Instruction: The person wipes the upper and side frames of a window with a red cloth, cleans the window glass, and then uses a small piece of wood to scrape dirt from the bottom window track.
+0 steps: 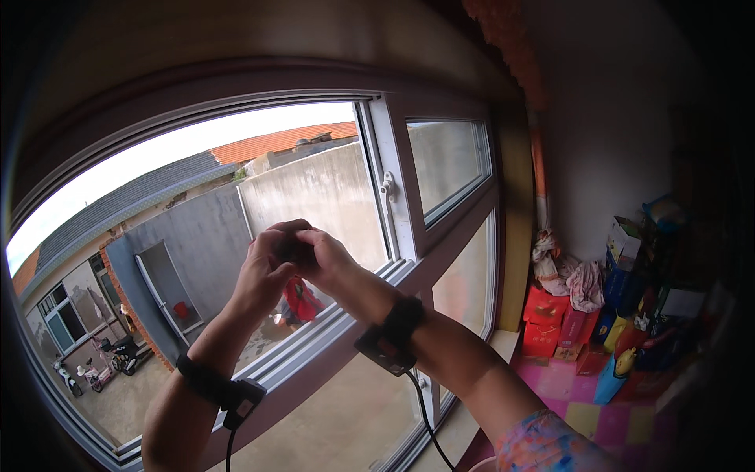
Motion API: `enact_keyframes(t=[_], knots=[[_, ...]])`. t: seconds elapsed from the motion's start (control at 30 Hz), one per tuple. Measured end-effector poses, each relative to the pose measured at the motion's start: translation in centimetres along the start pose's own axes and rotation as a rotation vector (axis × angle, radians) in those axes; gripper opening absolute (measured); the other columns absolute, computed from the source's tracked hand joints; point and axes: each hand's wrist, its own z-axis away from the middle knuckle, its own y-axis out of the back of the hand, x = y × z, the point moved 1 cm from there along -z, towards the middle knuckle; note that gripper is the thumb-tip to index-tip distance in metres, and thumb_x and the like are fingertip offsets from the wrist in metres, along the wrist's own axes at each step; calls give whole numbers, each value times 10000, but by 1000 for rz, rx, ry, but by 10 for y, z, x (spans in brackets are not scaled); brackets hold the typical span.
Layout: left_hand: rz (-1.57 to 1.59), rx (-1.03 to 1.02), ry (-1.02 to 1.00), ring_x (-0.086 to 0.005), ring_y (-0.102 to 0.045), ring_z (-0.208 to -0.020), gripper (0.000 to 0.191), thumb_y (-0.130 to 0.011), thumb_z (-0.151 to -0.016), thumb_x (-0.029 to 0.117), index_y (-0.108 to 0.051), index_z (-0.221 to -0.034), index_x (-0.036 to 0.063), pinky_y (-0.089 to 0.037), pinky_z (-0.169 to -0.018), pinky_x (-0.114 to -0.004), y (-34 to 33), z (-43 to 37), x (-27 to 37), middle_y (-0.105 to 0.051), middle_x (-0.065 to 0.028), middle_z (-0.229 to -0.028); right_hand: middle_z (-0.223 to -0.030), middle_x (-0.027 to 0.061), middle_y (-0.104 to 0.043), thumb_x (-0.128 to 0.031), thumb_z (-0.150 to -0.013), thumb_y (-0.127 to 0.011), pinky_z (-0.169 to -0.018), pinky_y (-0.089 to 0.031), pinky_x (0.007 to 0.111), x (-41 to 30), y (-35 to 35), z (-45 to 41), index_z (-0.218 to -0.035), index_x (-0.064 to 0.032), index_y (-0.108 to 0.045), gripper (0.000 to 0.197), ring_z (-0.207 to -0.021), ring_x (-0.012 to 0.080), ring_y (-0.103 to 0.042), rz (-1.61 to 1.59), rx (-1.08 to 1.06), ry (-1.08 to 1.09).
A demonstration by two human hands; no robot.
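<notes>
In the middle of the view, my left hand (265,256) and my right hand (315,253) meet in front of the window opening, fingers curved around a dark space between them. A dark shape shows there; whether it is a held object or shadow I cannot tell. Just below my hands, something red (302,300) shows outside, partly hidden. The white window frame (398,224) stands right of my hands, with a white handle (387,187) on it. Each forearm wears a black strap with a small cabled box.
Below my hands runs the sliding track (354,321). Outside are a concrete wall (312,189), a doorway (168,283) and parked scooters (122,354). At right, red boxes (542,324), bundled cloth (585,285) and bags stand on a coloured checked floor (581,413).
</notes>
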Motion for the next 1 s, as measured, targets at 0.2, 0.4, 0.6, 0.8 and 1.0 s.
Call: enact_keyframes(t=[0.2,0.4,0.6,0.8,1.0], knots=[[-396,248,-64,-383,-357,-1306,632,-671,-750,121,-410,-1326,128,-397,-1006,-407,-1,81,55,-238,-215,-1473,-824,69,-613,-145,-890,-545,-607,-518,326,-77,0,-18,-955,-44,-604,134,-681,184,-607,122,45,504],[-259,329,58,-289,-381,-1297,638,-628,-813,18,-335,-1380,32,-370,-1029,-445,8,240,47,-379,-163,-1399,-1016,46,-586,-96,-863,-615,-788,-529,301,-160,-29,-55,-1027,-56,-563,176,-912,163,-575,74,103,879],[-460,230,582,-305,-442,-1258,677,-627,-771,-19,-338,-1382,19,-392,-1022,-449,-14,361,23,-400,-177,-1394,-796,78,-618,-27,-744,-495,-509,-481,304,-200,9,-133,-871,-77,-580,161,-616,158,-596,382,273,1257],[-866,125,464,-354,-572,-988,277,-584,-844,118,-576,-1112,47,-470,-818,-418,-35,369,50,-581,-195,-1124,-635,65,-512,-36,-903,-434,-378,-327,287,-214,19,-213,-834,-68,-486,92,-435,134,-441,646,647,1507],[-837,84,407,-358,-575,-973,260,-583,-842,121,-582,-1092,48,-473,-808,-423,-34,376,43,-585,-195,-1109,-767,7,-518,-149,-966,-425,-514,-353,216,-117,-64,-202,-932,-81,-473,90,-583,65,-456,524,506,1713]])
